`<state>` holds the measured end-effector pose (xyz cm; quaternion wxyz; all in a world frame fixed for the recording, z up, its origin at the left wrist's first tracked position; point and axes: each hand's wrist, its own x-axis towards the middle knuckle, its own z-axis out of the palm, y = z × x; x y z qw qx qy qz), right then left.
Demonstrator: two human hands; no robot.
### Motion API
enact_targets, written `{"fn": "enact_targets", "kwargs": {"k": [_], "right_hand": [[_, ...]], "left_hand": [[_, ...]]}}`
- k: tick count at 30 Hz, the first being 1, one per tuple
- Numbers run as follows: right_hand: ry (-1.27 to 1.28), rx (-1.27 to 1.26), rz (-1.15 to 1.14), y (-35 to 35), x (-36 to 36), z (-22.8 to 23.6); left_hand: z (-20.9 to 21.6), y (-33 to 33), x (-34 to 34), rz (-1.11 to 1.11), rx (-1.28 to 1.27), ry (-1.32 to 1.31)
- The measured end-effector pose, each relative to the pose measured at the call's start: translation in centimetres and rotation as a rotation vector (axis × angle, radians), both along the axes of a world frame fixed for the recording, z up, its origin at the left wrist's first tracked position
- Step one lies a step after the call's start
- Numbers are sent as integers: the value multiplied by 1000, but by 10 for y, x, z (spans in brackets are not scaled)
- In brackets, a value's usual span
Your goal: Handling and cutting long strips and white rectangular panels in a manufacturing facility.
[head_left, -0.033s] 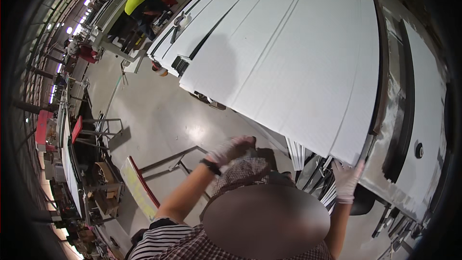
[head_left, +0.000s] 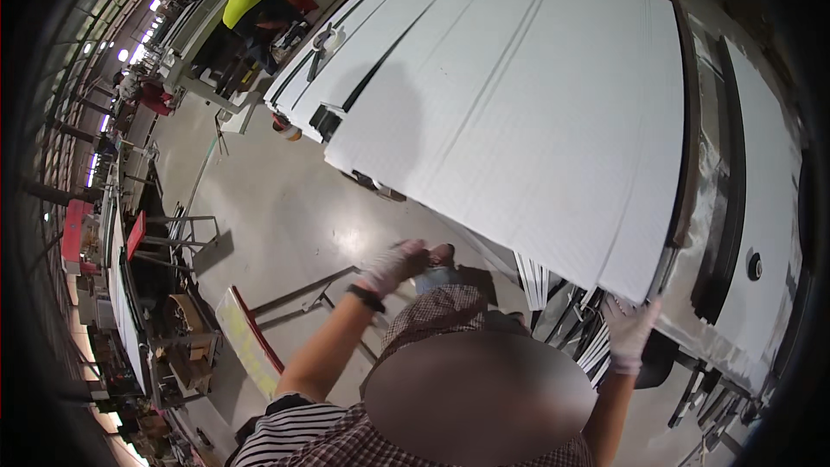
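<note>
My right hand (head_left: 629,333), in a pale glove, is at the near right corner of a large white panel (head_left: 536,121). Its fingers and thumb meet the panel's edge there, with the fingertips partly hidden. The panel lies on top of a stack of similar white panels (head_left: 346,91). My left hand (head_left: 393,266), also gloved and with a dark band at the wrist, hangs over the floor, apart from the stack. Its fingers are curled in, and nothing shows sticking out of them.
White and dark strips (head_left: 596,350) lie below the stack's near edge. To the right stands another long table (head_left: 765,207). A metal frame (head_left: 303,298) and a red-edged board (head_left: 251,337) are at left. A co-worker in a yellow top (head_left: 245,4) bends over at far left.
The right hand has shifted slightly toward me, and the white panel's near edge has come with it. The left hand has swung a little to the left.
</note>
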<state>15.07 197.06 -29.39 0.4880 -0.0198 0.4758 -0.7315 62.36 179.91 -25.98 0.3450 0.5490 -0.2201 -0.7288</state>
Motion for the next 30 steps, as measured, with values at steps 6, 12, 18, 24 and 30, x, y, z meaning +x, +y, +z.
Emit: {"fn": "enact_targets", "kwargs": {"k": [6,12,18,24,30], "right_hand": [[520,239,-514,148,6,-10],[645,194,-584,99,222,44],[1085,29,-18,15,477,88],[1049,-16,249,28,558,83],[979,62,149,60,612,54]], "left_hand": [[41,-101,217,212,-510,-582],[77,-225,322,47,-920,-1380],[71,-217,364,-450,-810,-1552],[38,-132,435,-157,-1062,-813],[52,-185,574,-84,-838,-774]]}}
